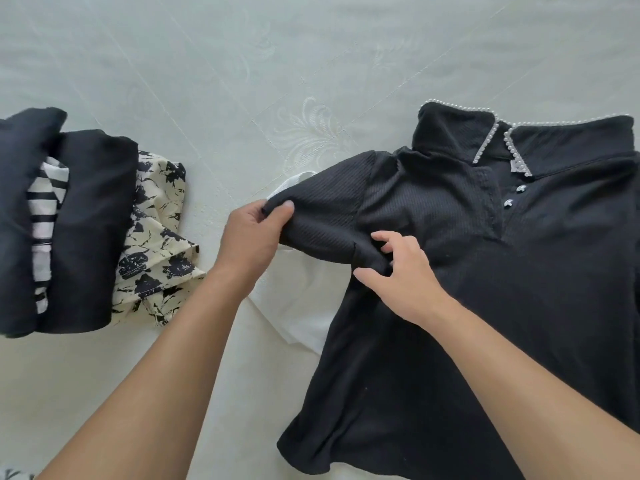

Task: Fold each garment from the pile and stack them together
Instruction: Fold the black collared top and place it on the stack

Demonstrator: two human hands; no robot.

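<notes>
A: Spread front-up on the right half of the pale embossed bedsheet (311,64): black ribbed knit polo top (519,289), pearl-trimmed collar (502,140) at the far end, small shiny buttons (514,196) down the placket.

B: And the hands?

A: Left hand (251,237) closed on the cuff of the top's short sleeve (318,209), thumb on top, fingers curled beneath, pinching the fabric. Right hand (405,268) at the underarm seam, thumb and forefinger nipping a fold of the black knit, remaining fingers loosely spread.

B: Under the top?

A: White garment (304,306), partly covered, showing beside the sleeve and along the top's left edge.

B: The stack?

A: Well apart, at the left edge. Folded black garments (86,220) uppermost, black-and-white striped piece (43,230) tucked between them, cream fabric with black floral print (156,237) underneath, sticking out toward the left hand. Hard to tell how many black pieces there.
</notes>
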